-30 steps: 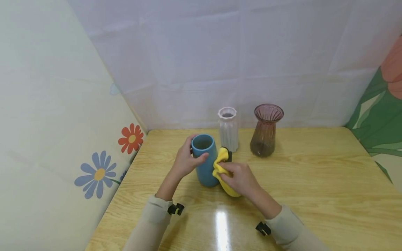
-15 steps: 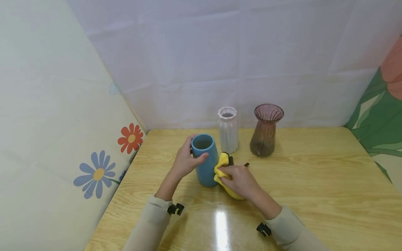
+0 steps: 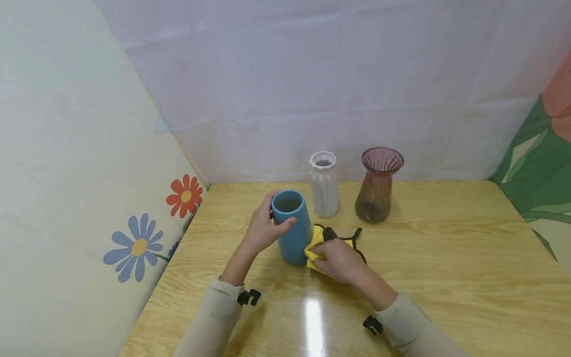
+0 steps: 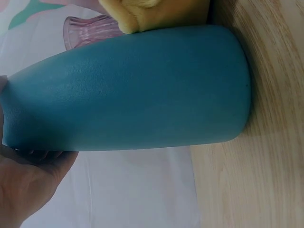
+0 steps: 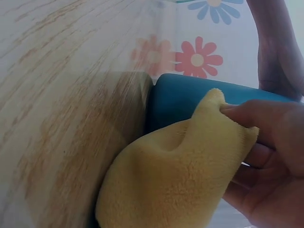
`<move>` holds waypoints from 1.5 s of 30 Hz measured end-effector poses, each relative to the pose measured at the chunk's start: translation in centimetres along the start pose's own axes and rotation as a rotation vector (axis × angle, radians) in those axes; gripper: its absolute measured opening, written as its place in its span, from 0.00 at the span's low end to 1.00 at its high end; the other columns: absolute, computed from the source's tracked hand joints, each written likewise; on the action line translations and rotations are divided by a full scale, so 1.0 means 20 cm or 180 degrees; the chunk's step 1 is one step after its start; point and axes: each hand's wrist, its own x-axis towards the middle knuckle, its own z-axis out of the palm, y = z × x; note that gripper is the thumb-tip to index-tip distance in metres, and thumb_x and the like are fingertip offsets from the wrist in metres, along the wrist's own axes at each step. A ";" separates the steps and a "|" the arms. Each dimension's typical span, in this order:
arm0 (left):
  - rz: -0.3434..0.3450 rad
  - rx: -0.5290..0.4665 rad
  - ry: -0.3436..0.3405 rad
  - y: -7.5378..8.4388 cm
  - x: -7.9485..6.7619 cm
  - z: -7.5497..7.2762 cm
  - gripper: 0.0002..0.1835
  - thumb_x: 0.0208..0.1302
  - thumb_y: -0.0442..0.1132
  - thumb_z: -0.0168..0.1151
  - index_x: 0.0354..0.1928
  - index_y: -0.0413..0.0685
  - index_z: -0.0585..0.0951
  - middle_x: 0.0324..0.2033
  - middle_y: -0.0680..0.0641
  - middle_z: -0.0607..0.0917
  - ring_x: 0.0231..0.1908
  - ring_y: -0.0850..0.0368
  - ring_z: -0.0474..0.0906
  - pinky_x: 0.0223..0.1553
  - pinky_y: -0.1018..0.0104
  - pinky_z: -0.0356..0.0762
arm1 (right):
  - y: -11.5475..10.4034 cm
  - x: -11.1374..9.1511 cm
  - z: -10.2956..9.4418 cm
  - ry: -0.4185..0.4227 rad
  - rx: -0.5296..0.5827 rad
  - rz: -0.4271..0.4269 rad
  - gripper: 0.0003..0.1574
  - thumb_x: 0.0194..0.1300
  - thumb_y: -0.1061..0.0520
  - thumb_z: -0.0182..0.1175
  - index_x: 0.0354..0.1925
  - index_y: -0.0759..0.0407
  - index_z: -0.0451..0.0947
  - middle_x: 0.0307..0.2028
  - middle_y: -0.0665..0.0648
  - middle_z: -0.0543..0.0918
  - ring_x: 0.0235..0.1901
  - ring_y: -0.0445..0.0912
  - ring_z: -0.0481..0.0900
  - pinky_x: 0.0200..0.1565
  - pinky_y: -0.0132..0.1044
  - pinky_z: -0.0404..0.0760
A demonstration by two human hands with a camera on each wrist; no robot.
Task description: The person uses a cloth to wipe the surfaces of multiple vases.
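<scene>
A blue vase (image 3: 294,238) stands upright on the wooden table, its mouth facing up. My left hand (image 3: 264,227) grips it near the rim from the left, thumb across the front; the fingers behind it are mostly hidden. With its fingers and thumb, my right hand (image 3: 341,260) pinches a yellow cloth (image 3: 315,243) against the vase's lower right side. In the right wrist view the plush cloth (image 5: 166,175) bunches up and hangs down to the table beside the vase (image 5: 178,99). The left wrist view shows the cloth (image 4: 166,12) touching the vase's side (image 4: 133,95).
Behind the blue vase stands a white ribbed vase (image 3: 325,191). A purple glass vase (image 3: 376,191) with a flared mouth is to its right. A white sheet (image 3: 276,89) hangs at the table's back edge, and a flower-patterned panel (image 3: 89,148) borders the left.
My right hand has slid the cloth down along the vase's right side towards its base. More of the cloth's black edging and loop now shows. The left hand and vase stay put.
</scene>
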 end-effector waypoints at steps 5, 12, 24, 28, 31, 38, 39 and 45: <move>-0.0027 0.0001 -0.0005 0.00 0.00 -0.01 0.40 0.59 0.40 0.74 0.70 0.41 0.66 0.56 0.41 0.81 0.55 0.45 0.78 0.56 0.39 0.78 | 0.00 0.02 0.01 -0.0139 -0.0051 -0.0040 0.02 0.61 0.60 0.68 0.32 0.53 0.88 0.27 0.44 0.85 0.26 0.35 0.77 0.30 0.32 0.79; -0.0035 -0.0046 -0.0032 0.01 0.00 -0.01 0.39 0.59 0.41 0.74 0.69 0.42 0.67 0.56 0.40 0.80 0.57 0.44 0.78 0.59 0.38 0.76 | 0.01 0.02 0.02 -0.0377 -0.0051 0.0070 0.05 0.61 0.60 0.68 0.33 0.53 0.90 0.23 0.42 0.82 0.22 0.34 0.71 0.28 0.31 0.75; 0.0049 -0.0187 -0.0029 0.00 0.01 0.00 0.39 0.60 0.32 0.71 0.72 0.39 0.65 0.58 0.34 0.79 0.58 0.38 0.77 0.60 0.37 0.73 | 0.02 -0.01 -0.01 -0.0327 0.0015 0.0199 0.09 0.64 0.57 0.67 0.43 0.51 0.90 0.37 0.46 0.89 0.34 0.38 0.83 0.37 0.37 0.83; 0.0042 -0.0164 -0.0023 0.00 0.01 0.01 0.39 0.59 0.29 0.70 0.71 0.34 0.64 0.58 0.31 0.78 0.58 0.35 0.76 0.60 0.36 0.73 | 0.02 -0.03 -0.03 -0.0147 0.0044 0.0253 0.09 0.63 0.57 0.67 0.43 0.51 0.90 0.37 0.47 0.89 0.34 0.40 0.84 0.37 0.37 0.83; 0.0024 -0.0151 -0.0006 0.01 0.01 0.01 0.39 0.59 0.29 0.71 0.72 0.35 0.64 0.59 0.32 0.78 0.59 0.36 0.76 0.61 0.36 0.72 | 0.03 -0.04 -0.04 0.0035 0.0119 0.0286 0.12 0.63 0.57 0.69 0.46 0.52 0.90 0.38 0.49 0.90 0.32 0.39 0.82 0.36 0.36 0.82; 0.0081 -0.0209 0.0032 0.00 0.01 0.00 0.39 0.60 0.35 0.73 0.71 0.43 0.66 0.59 0.38 0.79 0.59 0.41 0.76 0.62 0.37 0.72 | 0.04 -0.08 -0.09 0.0286 0.0329 0.0283 0.17 0.62 0.59 0.70 0.51 0.56 0.88 0.38 0.52 0.90 0.27 0.36 0.74 0.33 0.33 0.78; 0.0099 -0.0217 0.0034 0.00 0.01 0.00 0.38 0.60 0.35 0.73 0.71 0.43 0.67 0.58 0.38 0.79 0.59 0.42 0.77 0.62 0.37 0.72 | 0.04 -0.08 -0.09 0.0312 0.0369 0.0271 0.17 0.62 0.59 0.70 0.51 0.57 0.87 0.39 0.53 0.90 0.27 0.36 0.75 0.33 0.33 0.78; 0.0135 -0.0195 0.0055 -0.01 0.03 0.00 0.38 0.60 0.37 0.73 0.70 0.42 0.68 0.57 0.39 0.80 0.58 0.42 0.77 0.61 0.38 0.73 | 0.03 -0.10 -0.12 0.0524 0.0446 0.0123 0.17 0.63 0.60 0.69 0.51 0.57 0.87 0.42 0.55 0.90 0.31 0.38 0.81 0.37 0.34 0.83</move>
